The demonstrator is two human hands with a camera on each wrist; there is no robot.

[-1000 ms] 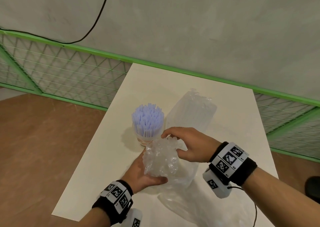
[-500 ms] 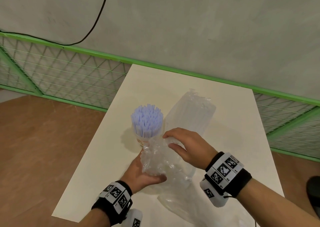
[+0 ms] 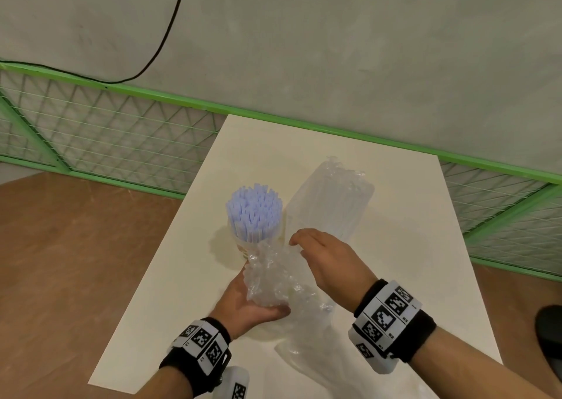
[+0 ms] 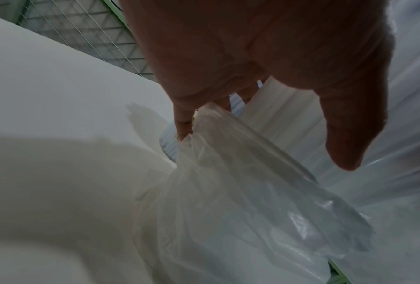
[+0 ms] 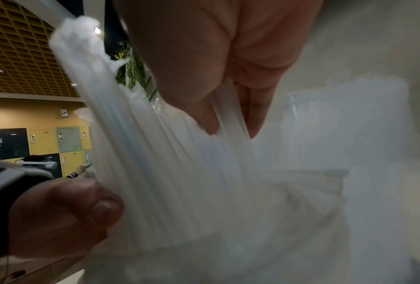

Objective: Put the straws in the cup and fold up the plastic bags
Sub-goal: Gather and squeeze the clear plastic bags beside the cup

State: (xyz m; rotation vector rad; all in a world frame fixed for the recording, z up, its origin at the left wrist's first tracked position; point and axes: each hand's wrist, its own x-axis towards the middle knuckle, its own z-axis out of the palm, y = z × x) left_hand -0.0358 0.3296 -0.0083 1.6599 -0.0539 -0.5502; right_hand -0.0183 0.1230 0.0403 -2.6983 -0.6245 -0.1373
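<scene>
Near table edge: L hand (image 3: 243,302) grips crumpled plastic bag (image 3: 270,277) from below, thumb curled round it.
R hand: (image 3: 327,260) fingers pinch bag's top.
Straws: (image 3: 254,211) upright in cup (image 3: 243,248), just behind bag.
2nd bag: (image 3: 330,199) flat, beside cup.
Tip: press air out, flatten on table before folding; mind the cup.
Surface: cream table (image 3: 410,246).
Room: grey wall, green mesh fence (image 3: 106,133), wood floor.

Right hand (image 5: 218,63) fingers (image 5: 205,115) pinch plastic bag (image 5: 160,173); left hand (image 5: 58,217) grips it.
</scene>
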